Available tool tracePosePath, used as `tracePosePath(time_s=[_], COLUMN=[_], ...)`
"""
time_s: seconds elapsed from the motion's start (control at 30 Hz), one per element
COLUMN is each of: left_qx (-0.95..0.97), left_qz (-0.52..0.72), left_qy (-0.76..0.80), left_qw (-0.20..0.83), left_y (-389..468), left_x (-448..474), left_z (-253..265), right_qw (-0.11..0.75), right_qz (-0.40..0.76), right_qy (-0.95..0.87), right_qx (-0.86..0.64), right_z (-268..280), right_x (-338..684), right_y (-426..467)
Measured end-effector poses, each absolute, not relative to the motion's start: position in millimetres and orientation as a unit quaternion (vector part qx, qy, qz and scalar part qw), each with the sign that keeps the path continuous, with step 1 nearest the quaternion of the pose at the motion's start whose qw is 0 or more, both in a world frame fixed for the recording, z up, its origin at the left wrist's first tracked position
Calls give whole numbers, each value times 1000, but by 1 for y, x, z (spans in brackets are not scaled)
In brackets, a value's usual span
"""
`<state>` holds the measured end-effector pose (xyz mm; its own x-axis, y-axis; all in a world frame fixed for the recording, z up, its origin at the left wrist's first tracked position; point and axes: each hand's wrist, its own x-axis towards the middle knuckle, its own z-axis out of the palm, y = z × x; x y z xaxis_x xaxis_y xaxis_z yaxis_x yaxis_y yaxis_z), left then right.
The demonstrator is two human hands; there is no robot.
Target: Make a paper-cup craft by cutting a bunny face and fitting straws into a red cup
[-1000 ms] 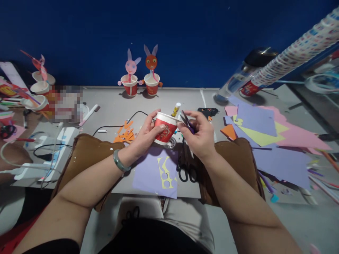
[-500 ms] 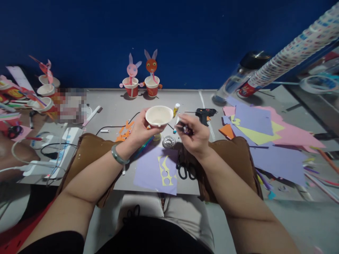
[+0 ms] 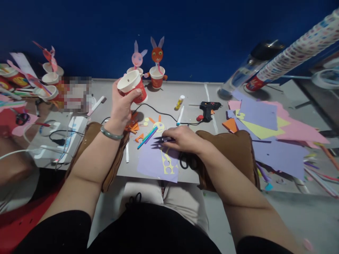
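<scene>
My left hand (image 3: 120, 104) is wrapped round a red-and-white paper cup (image 3: 143, 92), holding it tilted above the table with its mouth toward the left. A small dark spot shows inside the cup. Low over the purple paper (image 3: 149, 164), my right hand (image 3: 182, 139) is closed round a dark tool with pointed tips (image 3: 158, 140), too blurred to name. Beside those tips lie a yellow paper rabbit head (image 3: 159, 126) with orange ears and shiny blue and purple strips (image 3: 147, 137). Black scissor handles (image 3: 184, 161) show below my right wrist.
Two cup rabbits, one with an orange head (image 3: 157, 55), stand against the blue wall. A black glue gun (image 3: 209, 109), a glue stick (image 3: 179, 102) and a white marker (image 3: 180, 115) lie ahead. Coloured paper (image 3: 280, 158) covers the right side. A power strip (image 3: 70, 137) and another person's arm are left.
My left hand has moved left and up with the cup, tipping it over. My right hand has lowered toward the purple paper. The camera view has shifted slightly.
</scene>
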<state>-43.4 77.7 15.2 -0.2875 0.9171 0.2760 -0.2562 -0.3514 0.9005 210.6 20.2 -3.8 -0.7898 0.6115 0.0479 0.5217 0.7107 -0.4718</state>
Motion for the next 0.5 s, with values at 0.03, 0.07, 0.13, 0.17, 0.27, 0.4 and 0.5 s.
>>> tracePosePath(time_s=[0.03, 0.07, 0.13, 0.17, 0.27, 0.4, 0.5], left_qx=[424, 424, 428, 430, 432, 431, 435], left_qz=[703, 701, 688, 681, 673, 664, 651], left_qy=[391, 398, 414, 419, 417, 412, 415], left_qw=[415, 413, 415, 419, 433, 451, 462], left_y=[79, 81, 84, 85, 84, 79, 75], left_x=[-43, -44, -43, -43, -39, -30, -26], left_z=[13, 11, 7, 5, 1, 0, 2], right_qw=[69, 48, 22, 15, 10, 31, 73], right_qz=[209, 196, 171, 160, 140, 134, 141], right_qy=[-931, -938, -945, -947, -950, -955, -959], right_qx=[-293, -283, -277, -278, -279, -263, -234], right_z=[-5, -6, -7, -8, -9, -12, -14], right_x=[207, 203, 199, 198, 198, 196, 195], right_y=[17, 15, 13, 13, 15, 13, 14])
